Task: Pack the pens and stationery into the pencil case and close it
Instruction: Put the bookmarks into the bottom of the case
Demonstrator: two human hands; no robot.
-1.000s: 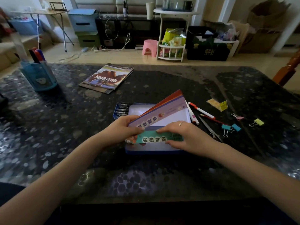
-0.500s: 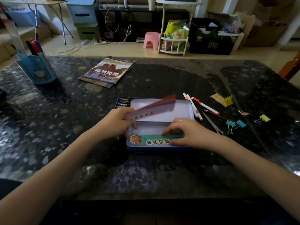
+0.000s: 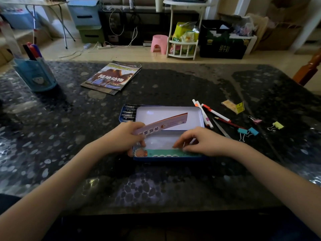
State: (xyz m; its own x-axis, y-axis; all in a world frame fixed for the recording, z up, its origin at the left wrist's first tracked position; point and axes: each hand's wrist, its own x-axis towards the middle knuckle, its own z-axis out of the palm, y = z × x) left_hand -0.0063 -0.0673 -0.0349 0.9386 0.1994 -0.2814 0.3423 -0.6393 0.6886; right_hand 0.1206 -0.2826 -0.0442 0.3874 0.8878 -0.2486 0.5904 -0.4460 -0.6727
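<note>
An open blue tin pencil case (image 3: 201, 117) with a white inside lies in the middle of the table. Several dark pens (image 3: 129, 113) show in its far left part. My left hand (image 3: 121, 138) grips a stack of long purple and orange cards (image 3: 166, 121), tilted low over the case. My right hand (image 3: 205, 141) pinches a green card (image 3: 165, 152) that lies along the case's near wall. Loose white pens (image 3: 203, 113), a red pencil (image 3: 231, 123), scissors (image 3: 221, 128) and binder clips (image 3: 246, 132) lie on the table to the right.
A book (image 3: 112, 77) lies beyond the case to the left. A blue pen holder (image 3: 34, 73) stands at the far left. Yellow sticky notes (image 3: 233, 106) and a yellow clip (image 3: 278, 125) sit at the right. A wooden chair (image 3: 309, 70) stands at the table's right edge.
My left hand has lowered the card stack from steeply raised to nearly flat over the case. The green card has settled against the near wall under my right fingers.
</note>
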